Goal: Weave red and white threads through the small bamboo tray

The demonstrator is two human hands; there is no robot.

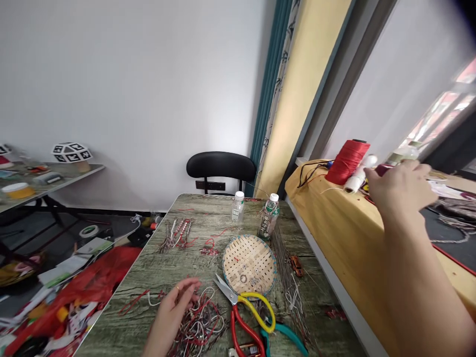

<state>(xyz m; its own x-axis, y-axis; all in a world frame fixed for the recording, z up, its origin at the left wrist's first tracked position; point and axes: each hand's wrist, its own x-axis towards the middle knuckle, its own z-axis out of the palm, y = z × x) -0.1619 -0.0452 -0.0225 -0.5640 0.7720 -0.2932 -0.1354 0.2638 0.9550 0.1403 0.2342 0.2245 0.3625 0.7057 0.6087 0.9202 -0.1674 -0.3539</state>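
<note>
My left hand [176, 305] is beside a tangled pile of red, white and dark cords [203, 322]. Its fingers are curled with thumb and forefinger close together; whatever lies between them is too small to make out. Far to the right, my right hand [401, 188] reaches over the side ledge, thumb apart from the fingers. A dark red object [383, 170] shows behind it, partly covered. Left of that hand are a big red thread spool [347, 161] and a white spool [360, 176]. Scissors [232, 297] with red and yellow handles lie by the pile, blades open.
A round woven tray [247, 258] with small metal rings is mid-table. Behind it stand a clear bottle [238, 208] and a green-labelled bottle [268, 218]. Teal-handled pliers [288, 337] lie in front, long cords [292, 282] at right. A black chair [221, 166] is behind the table.
</note>
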